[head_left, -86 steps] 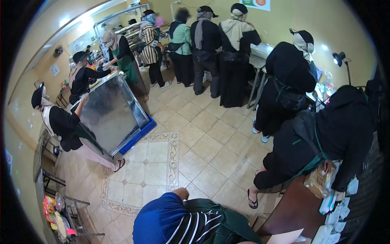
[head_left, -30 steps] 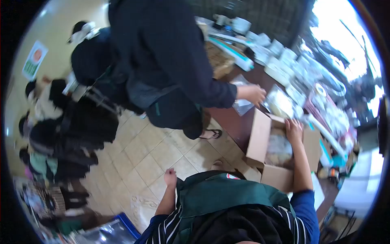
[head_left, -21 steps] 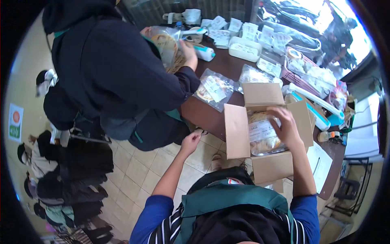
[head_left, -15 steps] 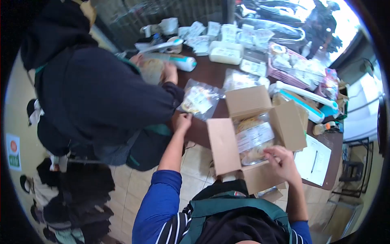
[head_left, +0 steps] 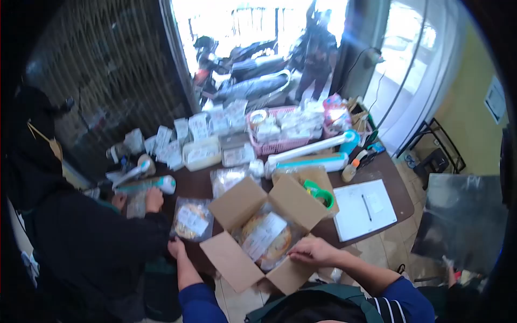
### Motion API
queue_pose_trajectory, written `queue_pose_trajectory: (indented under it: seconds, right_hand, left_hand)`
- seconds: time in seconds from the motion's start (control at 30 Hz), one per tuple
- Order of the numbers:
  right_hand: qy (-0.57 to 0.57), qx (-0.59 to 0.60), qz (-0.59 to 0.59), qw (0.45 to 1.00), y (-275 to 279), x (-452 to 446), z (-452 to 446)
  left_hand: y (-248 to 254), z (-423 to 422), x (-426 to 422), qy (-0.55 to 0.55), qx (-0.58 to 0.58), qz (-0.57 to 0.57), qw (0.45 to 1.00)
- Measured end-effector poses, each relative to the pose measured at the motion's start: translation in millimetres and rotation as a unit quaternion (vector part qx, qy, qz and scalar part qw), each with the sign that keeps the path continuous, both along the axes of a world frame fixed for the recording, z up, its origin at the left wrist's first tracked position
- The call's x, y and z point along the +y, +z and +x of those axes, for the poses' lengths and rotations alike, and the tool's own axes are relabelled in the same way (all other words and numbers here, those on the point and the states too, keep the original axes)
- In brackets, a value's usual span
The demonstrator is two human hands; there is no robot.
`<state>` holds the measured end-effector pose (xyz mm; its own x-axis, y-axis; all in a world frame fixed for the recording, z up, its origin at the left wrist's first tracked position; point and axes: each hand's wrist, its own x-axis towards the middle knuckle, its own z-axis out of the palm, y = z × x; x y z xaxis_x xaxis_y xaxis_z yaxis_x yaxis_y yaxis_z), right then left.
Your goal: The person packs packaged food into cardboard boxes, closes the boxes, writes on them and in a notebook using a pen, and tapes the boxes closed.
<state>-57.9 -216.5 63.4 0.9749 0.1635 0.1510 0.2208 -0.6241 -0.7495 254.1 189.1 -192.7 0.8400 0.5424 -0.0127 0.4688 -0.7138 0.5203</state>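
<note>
The open cardboard box (head_left: 232,262) stands in front of me with its flaps spread. Inside lies a round, flat, bread-like food in clear plastic with a white printed label (head_left: 264,237). My right hand (head_left: 314,252) is at the box's right front corner, fingers pinched together beside the wrapped food's edge; what they grip is hidden. To the left, my left hand (head_left: 176,247) has its fingers closed at the lower corner of a clear plastic packet (head_left: 192,219), which holds similar food under a label and lies flat on the table.
At left a co-worker in dark clothes (head_left: 91,242) handles another packet beside a sealer (head_left: 145,185). A pink basket (head_left: 269,146), long white sealers (head_left: 309,153), green tape dispenser (head_left: 319,195), small bottle (head_left: 350,170) and paper with a pen (head_left: 371,215) occupy the table (head_left: 396,188).
My view has swung up and right, bringing the doorway into sight. My right hand has shifted from over the wrapped food to the box's corner; my left hand stays at the packet's corner.
</note>
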Motion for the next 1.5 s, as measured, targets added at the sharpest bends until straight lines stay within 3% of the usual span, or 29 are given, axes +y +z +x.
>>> queue_pose_trajectory:
  seconds: [0.03,0.1,0.23,0.33,0.37,0.43,0.5,0.57,0.63,0.7,0.77,0.83,0.9,1.03,1.07,1.1,1.13,1.17,1.2,1.23,1.27,1.3,1.37,1.4,1.43,1.5]
  right_hand:
    - [0.008,0.008,-0.005,1.0,-5.6,-0.1,0.8]
    - [0.0,0.015,-0.01,1.0,-21.5,1.4,0.3]
    - [0.003,-0.016,-0.048,0.999,-29.9,2.6,-2.3]
    - [0.0,0.022,-0.051,0.998,-24.0,2.1,-1.7]
    - [0.011,0.005,-0.031,0.999,-24.0,0.7,-0.8]
    - [0.021,0.007,0.001,1.0,-25.4,-0.2,0.5]
    - [0.017,0.022,-0.021,0.999,-20.2,-0.4,3.0]
    - [0.022,0.051,-0.011,0.998,-20.1,-2.4,8.8]
    - [0.028,0.041,0.059,0.997,-12.9,-1.5,13.9]
    - [0.06,0.089,0.096,0.99,2.7,1.2,21.4]
    - [0.081,0.186,0.145,0.968,14.2,10.3,29.4]
    - [0.107,0.251,0.258,0.927,16.7,22.6,34.5]
    - [0.156,0.287,0.301,0.896,11.4,35.0,39.9]
    - [0.223,0.376,0.377,0.817,31.7,52.3,46.9]
    - [0.217,0.388,0.469,0.763,34.6,56.1,46.1]
    - [0.208,0.397,0.555,0.701,35.3,58.5,45.4]
    - [0.12,0.406,0.568,0.706,28.5,59.3,46.4]
    - [0.083,0.396,0.64,0.654,41.7,54.2,50.6]
    - [0.041,0.359,0.596,0.717,45.5,46.1,55.5]
    - [-0.001,0.316,0.547,0.775,46.9,34.4,63.1]
    - [0.027,0.316,0.536,0.782,41.3,14.1,76.1]
    - [0.054,0.318,0.524,0.788,32.5,-6.6,88.4]
    - [0.021,0.285,0.38,0.88,22.3,-29.6,104.2]
    - [0.01,0.137,0.069,0.988,6.4,-36.8,116.7]
    - [0.012,0.138,0.068,0.988,-7.8,-38.6,116.9]
    - [-0.075,-0.049,-0.096,0.991,-2.4,-15.9,116.3]
  left_hand:
    - [-8.0,13.7,-4.0,0.006,-0.013,-0.001,1.0]
    - [16.5,15.9,-14.2,0.0,0.07,-0.091,0.993]
    - [4.8,18.4,-17.5,-0.009,0.058,-0.048,0.997]
    - [8.0,-0.4,-34.0,0.067,-0.093,-0.218,0.969]
    - [11.8,-15.0,-43.8,0.065,-0.084,-0.213,0.971]
    - [27.6,-50.9,-56.4,0.02,-0.27,-0.163,0.949]
    - [100.5,-114.8,-98.6,0.042,-0.332,-0.167,0.927]
    - [135.7,-164.5,-111.8,0.03,-0.363,-0.323,0.874]
    - [143.8,-207.9,-96.8,0.007,-0.366,-0.361,0.858]
    - [229.2,-254.2,-117.7,0.077,-0.356,-0.505,0.783]
    - [256.7,-285.9,-87.9,0.056,-0.327,-0.554,0.764]
    - [275.6,-315.4,-59.7,0.096,-0.331,-0.525,0.779]
    - [299.7,-335.8,-51.9,-0.025,-0.432,-0.524,0.733]
    - [350.9,-350.3,-100.8,0.009,-0.525,-0.545,0.653]
    - [352.6,-349.4,-121.4,0.031,-0.505,-0.5,0.703]
    - [359.2,-347.1,-137.2,-0.03,-0.473,-0.597,0.647]
    - [365.7,-344.8,-152.9,-0.075,-0.425,-0.686,0.586]
    - [346.9,-343.7,-157.6,-0.045,-0.409,-0.617,0.671]
    - [333.9,-335.6,-167.4,-0.038,-0.396,-0.509,0.763]
    - [331.8,-331.3,-176.9,-0.121,-0.349,-0.67,0.643]
    - [336.5,-325.1,-184.6,-0.123,-0.268,-0.665,0.686]
    - [304.7,-324.7,-161.5,-0.242,-0.208,-0.596,0.737]
    - [295.8,-319.8,-148.4,-0.198,-0.111,-0.46,0.859]
    - [289.5,-316.4,-149.5,-0.193,-0.108,-0.46,0.86]
    - [282.7,-306.0,-153.9,-0.208,-0.135,-0.408,0.879]
    - [288.1,-285.0,-168.6,-0.282,-0.148,-0.265,0.91]
